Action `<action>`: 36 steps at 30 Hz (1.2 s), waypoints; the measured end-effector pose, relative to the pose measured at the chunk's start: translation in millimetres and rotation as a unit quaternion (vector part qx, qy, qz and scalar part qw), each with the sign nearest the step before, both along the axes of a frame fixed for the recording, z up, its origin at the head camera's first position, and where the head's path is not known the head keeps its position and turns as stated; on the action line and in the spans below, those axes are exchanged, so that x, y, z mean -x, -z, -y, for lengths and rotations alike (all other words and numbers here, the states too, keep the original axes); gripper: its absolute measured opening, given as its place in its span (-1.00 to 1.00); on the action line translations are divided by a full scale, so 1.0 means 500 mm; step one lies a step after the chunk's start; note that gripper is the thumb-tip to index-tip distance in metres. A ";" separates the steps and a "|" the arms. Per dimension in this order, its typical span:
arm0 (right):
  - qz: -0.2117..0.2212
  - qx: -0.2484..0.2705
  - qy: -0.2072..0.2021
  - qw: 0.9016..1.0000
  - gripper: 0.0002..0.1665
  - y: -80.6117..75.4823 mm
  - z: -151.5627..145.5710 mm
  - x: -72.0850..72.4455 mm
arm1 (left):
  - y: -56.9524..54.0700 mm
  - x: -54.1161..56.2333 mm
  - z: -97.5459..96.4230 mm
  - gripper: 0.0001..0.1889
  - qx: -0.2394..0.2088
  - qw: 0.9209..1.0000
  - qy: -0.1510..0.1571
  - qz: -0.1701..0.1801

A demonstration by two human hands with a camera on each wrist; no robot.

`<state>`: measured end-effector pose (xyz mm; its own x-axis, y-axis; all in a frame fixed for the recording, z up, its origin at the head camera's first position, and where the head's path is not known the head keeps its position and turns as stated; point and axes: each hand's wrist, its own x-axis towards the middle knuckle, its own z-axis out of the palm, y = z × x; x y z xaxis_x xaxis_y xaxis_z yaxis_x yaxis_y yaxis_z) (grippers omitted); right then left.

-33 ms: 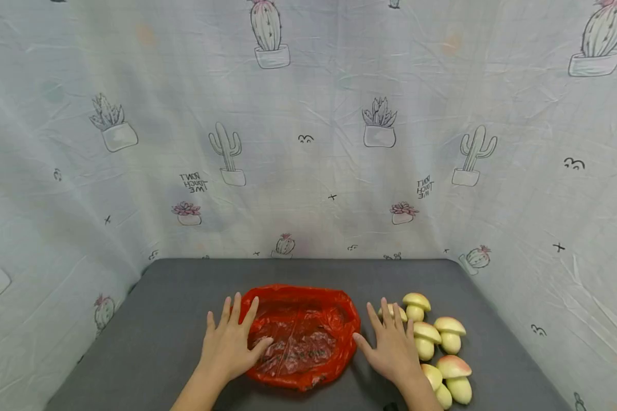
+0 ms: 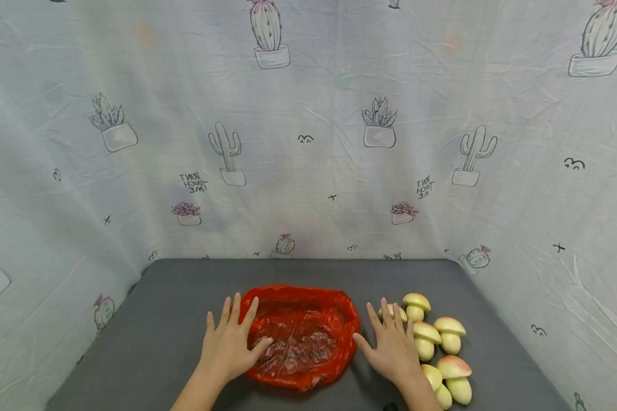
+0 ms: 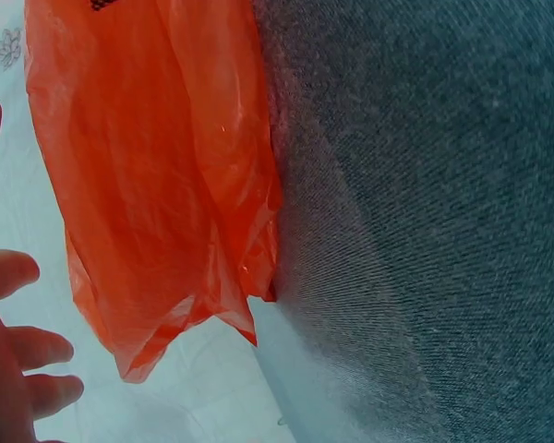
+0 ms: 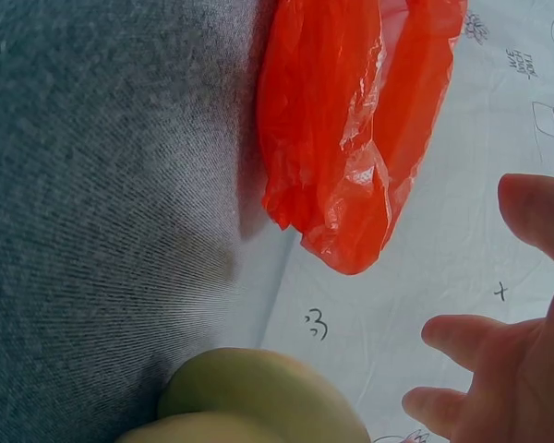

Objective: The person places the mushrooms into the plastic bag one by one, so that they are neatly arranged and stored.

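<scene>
A red plastic bag (image 2: 334,298) stands in the middle of the table, its wide mouth facing up and its crumpled inside dark. My left hand (image 2: 229,345) hovers at the bag's left side with fingers spread, thumb and index finger overlapping its edge in the head view. On the other side my right hand (image 2: 393,351) also has its fingers spread, thumb tip near the bag's right edge. Neither hand holds anything. Several pale yellow mushrooms (image 2: 449,325) with pinkish caps lie right of the right hand, which partly hides some of them. One mushroom cap (image 4: 268,383) shows in the right wrist view.
The dark grey table (image 2: 185,285) has rounded far corners. A white curtain (image 2: 308,171) printed with cactus drawings hangs behind it and along both sides. A small black object (image 2: 391,407) shows at the bottom edge beside the right forearm.
</scene>
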<state>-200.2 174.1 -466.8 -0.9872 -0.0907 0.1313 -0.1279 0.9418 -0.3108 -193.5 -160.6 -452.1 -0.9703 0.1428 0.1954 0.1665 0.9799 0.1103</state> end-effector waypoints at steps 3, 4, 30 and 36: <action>0.000 0.002 0.002 1.000 -0.09 0.000 0.000 0.004 | 0.001 0.002 0.002 -0.07 -0.001 1.000 0.001 -0.003; 0.001 0.003 0.003 1.000 -0.09 0.001 0.000 0.005 | 0.003 0.003 0.003 -0.08 -0.002 1.000 0.001 -0.004; -0.072 0.225 0.022 0.971 -0.07 -0.020 -0.220 -0.094 | 0.007 0.020 0.069 -0.35 -0.048 0.994 0.094 0.012; -0.035 0.233 0.027 0.971 0.04 0.007 -0.290 -0.139 | 0.016 0.018 0.080 -0.41 -0.068 0.994 0.078 0.043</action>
<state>-130.9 319.0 -470.4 -0.9759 0.0461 0.2131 -0.1189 0.7068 -0.6973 -202.5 -200.6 -460.3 -0.9526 0.2699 0.1403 0.2985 0.9183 0.2600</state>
